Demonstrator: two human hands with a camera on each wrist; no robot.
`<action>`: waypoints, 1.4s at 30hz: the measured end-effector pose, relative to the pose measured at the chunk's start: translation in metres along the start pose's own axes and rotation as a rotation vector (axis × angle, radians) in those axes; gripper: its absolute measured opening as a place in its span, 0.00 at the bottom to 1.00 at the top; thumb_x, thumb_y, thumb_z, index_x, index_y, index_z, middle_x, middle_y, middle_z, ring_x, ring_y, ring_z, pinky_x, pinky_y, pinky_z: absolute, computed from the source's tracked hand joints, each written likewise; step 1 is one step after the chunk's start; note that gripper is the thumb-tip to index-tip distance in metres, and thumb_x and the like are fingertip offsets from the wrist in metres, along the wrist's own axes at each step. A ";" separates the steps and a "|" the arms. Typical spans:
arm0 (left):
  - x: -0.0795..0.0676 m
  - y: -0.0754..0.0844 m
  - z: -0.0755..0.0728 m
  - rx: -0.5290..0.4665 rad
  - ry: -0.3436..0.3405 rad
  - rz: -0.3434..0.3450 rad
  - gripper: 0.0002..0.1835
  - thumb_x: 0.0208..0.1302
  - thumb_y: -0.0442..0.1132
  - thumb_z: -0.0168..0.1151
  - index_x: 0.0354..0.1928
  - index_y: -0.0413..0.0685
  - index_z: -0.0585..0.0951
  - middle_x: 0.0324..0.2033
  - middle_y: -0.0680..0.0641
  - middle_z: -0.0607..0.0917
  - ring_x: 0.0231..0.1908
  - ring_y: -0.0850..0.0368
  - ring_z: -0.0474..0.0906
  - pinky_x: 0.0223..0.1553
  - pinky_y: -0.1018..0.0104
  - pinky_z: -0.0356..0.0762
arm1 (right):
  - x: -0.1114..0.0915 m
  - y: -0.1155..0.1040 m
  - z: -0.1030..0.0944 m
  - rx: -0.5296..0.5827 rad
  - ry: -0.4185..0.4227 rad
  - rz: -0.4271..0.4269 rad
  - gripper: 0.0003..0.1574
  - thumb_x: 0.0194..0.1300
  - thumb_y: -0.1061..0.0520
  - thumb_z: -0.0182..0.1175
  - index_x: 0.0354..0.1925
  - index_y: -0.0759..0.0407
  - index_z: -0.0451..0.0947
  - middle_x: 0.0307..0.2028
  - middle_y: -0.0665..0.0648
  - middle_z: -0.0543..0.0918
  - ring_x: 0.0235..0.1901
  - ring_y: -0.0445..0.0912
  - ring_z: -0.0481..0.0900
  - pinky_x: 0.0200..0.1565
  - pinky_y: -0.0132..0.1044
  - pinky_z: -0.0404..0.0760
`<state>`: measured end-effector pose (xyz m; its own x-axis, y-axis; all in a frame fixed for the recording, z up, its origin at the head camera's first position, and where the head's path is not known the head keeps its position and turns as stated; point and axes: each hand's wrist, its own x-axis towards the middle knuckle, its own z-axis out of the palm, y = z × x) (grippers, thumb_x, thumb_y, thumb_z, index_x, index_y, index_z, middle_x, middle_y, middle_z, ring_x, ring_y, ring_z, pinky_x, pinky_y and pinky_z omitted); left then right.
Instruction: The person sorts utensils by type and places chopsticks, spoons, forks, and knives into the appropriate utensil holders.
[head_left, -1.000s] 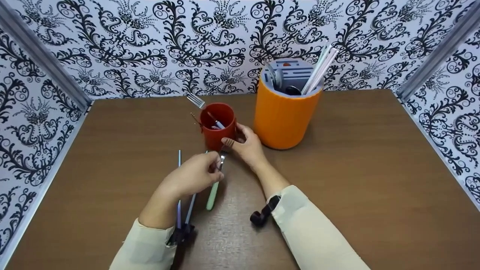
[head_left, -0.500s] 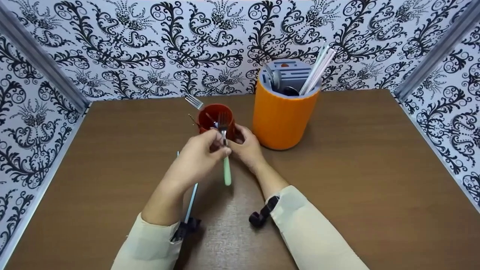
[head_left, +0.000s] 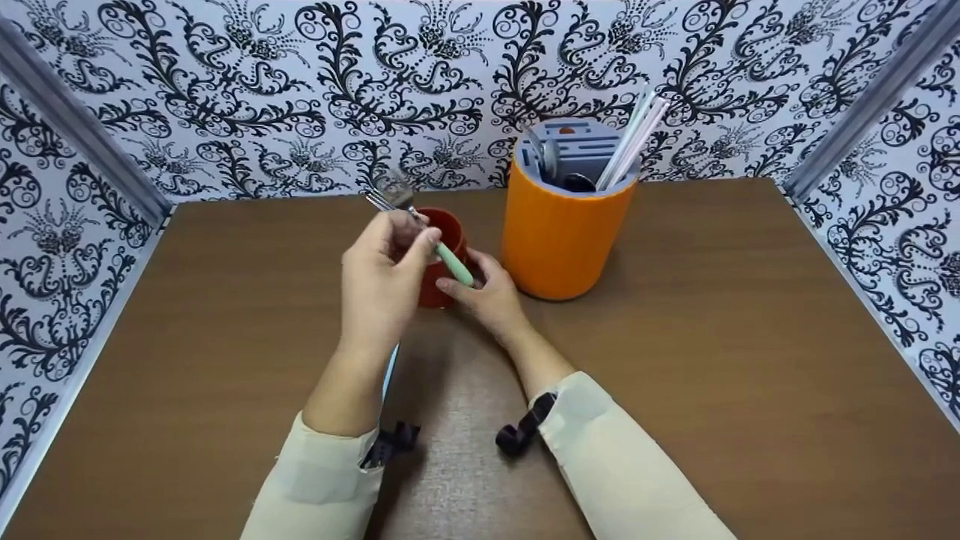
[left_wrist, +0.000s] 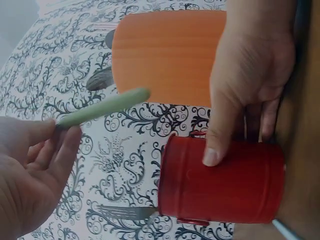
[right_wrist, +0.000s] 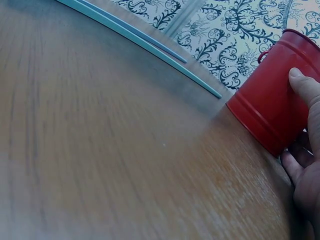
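Note:
My left hand (head_left: 384, 277) pinches a fork with a green handle (head_left: 454, 264) between thumb and fingers, raised over the red cup (head_left: 433, 294). Its tines point up to the far left and its handle slants down toward my right hand (head_left: 495, 298). That hand grips the cup's right side, thumb across the front, as the left wrist view shows. The cup stands upright on the table with small loops on its sides. Another fork (left_wrist: 125, 212) leans out over its rim. My left hand hides part of the opening in the head view.
An orange utensil holder (head_left: 566, 244) with a grey slotted top stands right of the cup, with spoons and pale chopsticks (head_left: 634, 142) in it. Two bluish chopsticks (right_wrist: 145, 45) lie on the table left of the cup, partly under my left forearm. A patterned wall (head_left: 255, 97) closes the back.
My left hand has lifted the green-handled fork from low in front of the cup up over its rim, turning the tines to the far left. The right hand stays on the cup.

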<state>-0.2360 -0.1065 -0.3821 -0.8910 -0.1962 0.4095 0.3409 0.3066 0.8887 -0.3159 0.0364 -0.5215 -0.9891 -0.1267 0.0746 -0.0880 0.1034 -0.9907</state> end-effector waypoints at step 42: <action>0.000 -0.062 0.019 0.101 0.132 -0.063 0.05 0.68 0.38 0.70 0.41 0.45 0.86 0.37 0.48 0.87 0.38 0.58 0.81 0.42 0.69 0.79 | -0.001 0.002 0.000 -0.015 0.015 0.026 0.47 0.60 0.49 0.77 0.73 0.60 0.71 0.67 0.60 0.78 0.65 0.53 0.79 0.67 0.44 0.78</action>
<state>-0.2627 -0.1076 -0.4415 -0.8601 -0.3369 0.3831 0.2477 0.3807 0.8909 -0.3151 0.0364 -0.5232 -0.9928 -0.1087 0.0507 -0.0639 0.1210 -0.9906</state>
